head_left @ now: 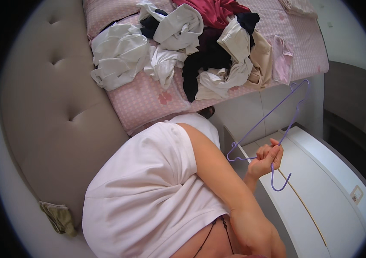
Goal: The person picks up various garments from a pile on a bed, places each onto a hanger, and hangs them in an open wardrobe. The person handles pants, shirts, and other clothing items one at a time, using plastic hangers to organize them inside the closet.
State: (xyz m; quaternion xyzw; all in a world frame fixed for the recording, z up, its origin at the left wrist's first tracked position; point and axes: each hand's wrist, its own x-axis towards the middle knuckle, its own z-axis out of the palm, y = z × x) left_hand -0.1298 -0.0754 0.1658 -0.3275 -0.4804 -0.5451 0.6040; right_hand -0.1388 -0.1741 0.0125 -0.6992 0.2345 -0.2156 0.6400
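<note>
A purple hanger (pixel 263 118) is in my right hand (pixel 267 158), whose fingers are closed around it near the neck. Its hook points down toward me, and its long bar slants up toward the bed. My bent left arm crosses in front of my white shirt (pixel 140 189). At the lower edge, my left hand (pixel 262 238) is close to me, and its fingers are hidden. On the bed lies a heap of clothes: white garments (pixel 120 53), a black garment (pixel 204 60), a red garment (pixel 213 12) and beige trousers (pixel 260 58).
A pink checked bed (pixel 148 96) stretches across the top. At the left is a tufted beige headboard (pixel 58 99), with an olive cloth (pixel 59 218) by its lower end. White furniture (pixel 307 185) with a thin gold strip stands at the right. Beyond it is a dark surface (pixel 348 103).
</note>
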